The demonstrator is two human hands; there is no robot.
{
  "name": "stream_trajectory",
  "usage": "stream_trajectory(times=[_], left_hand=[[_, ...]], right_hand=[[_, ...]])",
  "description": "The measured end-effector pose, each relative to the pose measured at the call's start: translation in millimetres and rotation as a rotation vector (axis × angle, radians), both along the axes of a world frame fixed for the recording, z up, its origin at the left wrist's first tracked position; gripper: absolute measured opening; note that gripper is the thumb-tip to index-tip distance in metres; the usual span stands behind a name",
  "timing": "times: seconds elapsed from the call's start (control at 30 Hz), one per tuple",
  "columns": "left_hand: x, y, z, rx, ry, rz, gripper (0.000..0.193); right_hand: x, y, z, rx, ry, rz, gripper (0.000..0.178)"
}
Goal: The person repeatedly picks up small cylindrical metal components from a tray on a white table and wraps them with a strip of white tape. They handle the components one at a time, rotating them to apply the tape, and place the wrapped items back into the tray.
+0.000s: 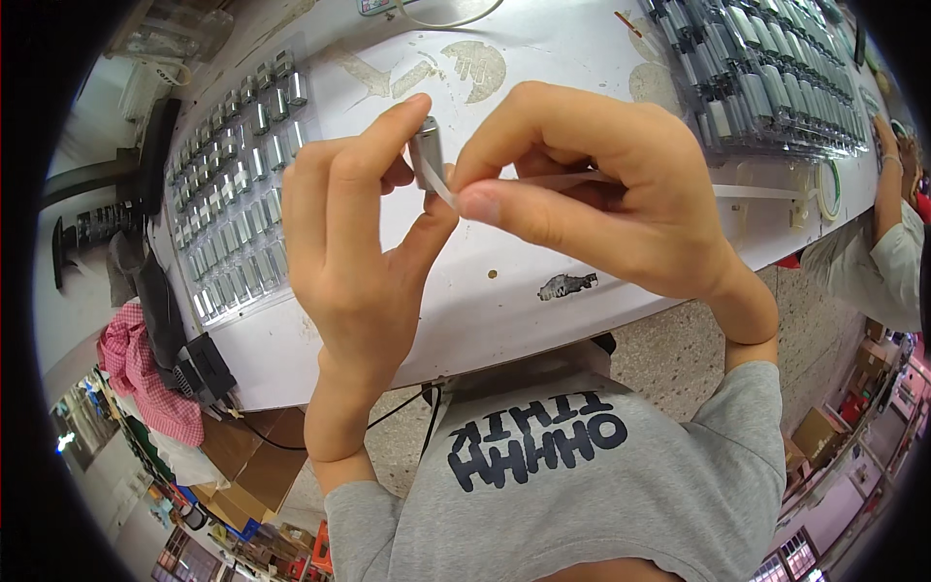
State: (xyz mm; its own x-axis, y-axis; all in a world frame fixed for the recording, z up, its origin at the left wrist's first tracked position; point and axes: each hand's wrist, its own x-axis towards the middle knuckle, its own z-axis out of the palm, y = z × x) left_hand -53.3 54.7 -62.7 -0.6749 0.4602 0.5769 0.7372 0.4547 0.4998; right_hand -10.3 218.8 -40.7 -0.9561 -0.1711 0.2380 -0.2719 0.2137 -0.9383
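Note:
My left hand (351, 233) grips a small silver metal case (425, 147) by its ends, index finger on top and thumb below, holding it upright above the table. My right hand (606, 189) pinches a thin whitish strip (756, 191) between thumb and index finger. The strip's end runs to the lower side of the case and seems to touch it. Its other part passes behind my right hand and on toward the right side of the table. My fingers hide part of both the case and the strip.
A clear tray (308, 126) with rows of silver cases lies at the left. Stacked trays (776, 145) of similar pieces stand at the far right. A small round brown bit (492, 274) lies on the white table (465, 330). Another person's arm (887, 175) is at the right edge.

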Motion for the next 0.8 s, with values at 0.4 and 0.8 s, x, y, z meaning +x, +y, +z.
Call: stream_trajectory(times=[0.4,0.8], left_hand=[[1.3,-0.7,-1.2,0.100,-0.154,-0.004,0.044],[3.2,-1.2,-2.4,0.120,-0.195,-0.024,0.041]], right_hand=[[-0.5,3.2,4.0,-0.068,-0.066,-0.074,0.004],[-1.1,2.3,-0.9,0.060,0.118,0.013,0.004]])
